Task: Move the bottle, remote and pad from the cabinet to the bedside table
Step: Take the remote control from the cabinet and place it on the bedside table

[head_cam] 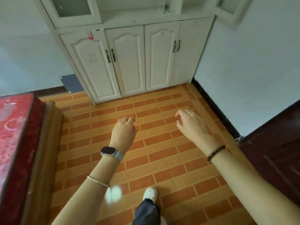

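Both hands are empty: the left hand (124, 130) has fingers curled down, the right hand (189, 122) hangs loosely half-open. They hover over the orange brick-pattern floor (162, 153). Ahead stands the white wooden cabinet (129, 62), its lower arched doors closed; I cannot make out the bottle, remote or pad.

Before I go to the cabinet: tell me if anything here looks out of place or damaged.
Little stands out. A red tag hangs at the top of the cabinet's leftmost lower door, and a grey panel leans against the wall beside it. All four lower doors are shut. Both hands, left and right, are empty.
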`<state>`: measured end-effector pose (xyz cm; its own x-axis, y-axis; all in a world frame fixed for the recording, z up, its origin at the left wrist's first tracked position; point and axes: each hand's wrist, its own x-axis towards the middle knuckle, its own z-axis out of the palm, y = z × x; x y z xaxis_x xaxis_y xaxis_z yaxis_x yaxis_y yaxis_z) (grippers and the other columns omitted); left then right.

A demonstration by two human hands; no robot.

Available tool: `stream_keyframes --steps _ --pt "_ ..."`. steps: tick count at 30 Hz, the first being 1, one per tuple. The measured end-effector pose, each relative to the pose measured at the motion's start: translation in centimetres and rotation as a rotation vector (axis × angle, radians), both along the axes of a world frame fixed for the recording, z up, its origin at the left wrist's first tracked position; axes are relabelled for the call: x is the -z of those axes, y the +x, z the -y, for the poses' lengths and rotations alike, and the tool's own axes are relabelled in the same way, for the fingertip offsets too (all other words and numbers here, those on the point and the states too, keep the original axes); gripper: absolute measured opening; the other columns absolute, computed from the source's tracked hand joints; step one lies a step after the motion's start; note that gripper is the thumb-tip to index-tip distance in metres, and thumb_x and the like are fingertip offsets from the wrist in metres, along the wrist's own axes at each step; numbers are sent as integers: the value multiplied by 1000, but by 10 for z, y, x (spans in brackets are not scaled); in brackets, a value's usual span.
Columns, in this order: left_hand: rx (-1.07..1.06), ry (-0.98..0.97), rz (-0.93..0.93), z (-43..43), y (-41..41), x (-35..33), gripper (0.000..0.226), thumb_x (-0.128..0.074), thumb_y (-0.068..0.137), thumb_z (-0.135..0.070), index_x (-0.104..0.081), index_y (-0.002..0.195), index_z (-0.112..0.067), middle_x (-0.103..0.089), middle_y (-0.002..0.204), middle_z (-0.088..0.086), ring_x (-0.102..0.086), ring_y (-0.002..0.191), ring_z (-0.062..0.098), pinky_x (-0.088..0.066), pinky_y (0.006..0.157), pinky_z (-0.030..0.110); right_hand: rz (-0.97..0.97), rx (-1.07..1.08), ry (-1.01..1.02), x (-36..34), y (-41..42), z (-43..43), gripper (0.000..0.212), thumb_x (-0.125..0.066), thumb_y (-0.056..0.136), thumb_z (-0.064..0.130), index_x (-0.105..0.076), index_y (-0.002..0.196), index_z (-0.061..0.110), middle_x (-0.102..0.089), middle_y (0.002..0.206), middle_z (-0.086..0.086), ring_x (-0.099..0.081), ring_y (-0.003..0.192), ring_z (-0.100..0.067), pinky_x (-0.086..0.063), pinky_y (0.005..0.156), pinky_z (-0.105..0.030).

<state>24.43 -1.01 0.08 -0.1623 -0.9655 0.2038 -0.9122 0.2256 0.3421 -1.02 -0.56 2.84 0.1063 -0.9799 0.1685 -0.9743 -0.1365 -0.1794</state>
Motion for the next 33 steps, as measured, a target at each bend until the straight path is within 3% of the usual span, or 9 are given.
stream_keyframes --steps 6,13,20,26,33 --pt "103 -37 6 88 -20 -16 24 -54 86 -8 -61 109 -5 -62 100 14 -57 92 34 -50 75 43 -33 82 -33 -16 -21 64 18 -59 91 22 -60 109 19 -64 103 2 -60 91 -15 -54 68 -29" --pt "195 -68 29 162 -45 -27 24 -51 89 -10 -60 111 -7 -61 103 12 -57 94 31 -50 76 40 -44 129 -87 -26 -44 119 17 -59 91 21 -61 107 17 -65 99 2 -60 87 -14 -45 64 -22" --pt "273 -15 37 215 -99 -22 27 -50 91 -13 -58 116 -9 -60 108 10 -57 96 28 -49 75 36 10 185 -58 -15 -86 167 18 -61 91 22 -60 108 18 -65 101 2 -61 88 -13 -53 68 -25" --pt "282 2 30 279 -166 -16 24 -51 91 -13 -59 114 -10 -60 108 9 -57 97 26 -51 78 37 4 200 -79 -9 -156 230 20 -57 93 21 -60 111 16 -65 102 -1 -60 89 -16 -39 63 -22" --pt "251 16 50 356 -241 -23 27 -51 91 -14 -58 117 -9 -59 111 11 -56 102 29 -50 84 42 30 195 -76 -10 -234 312 18 -58 92 22 -60 109 17 -65 100 0 -59 89 -15 -38 64 -21"
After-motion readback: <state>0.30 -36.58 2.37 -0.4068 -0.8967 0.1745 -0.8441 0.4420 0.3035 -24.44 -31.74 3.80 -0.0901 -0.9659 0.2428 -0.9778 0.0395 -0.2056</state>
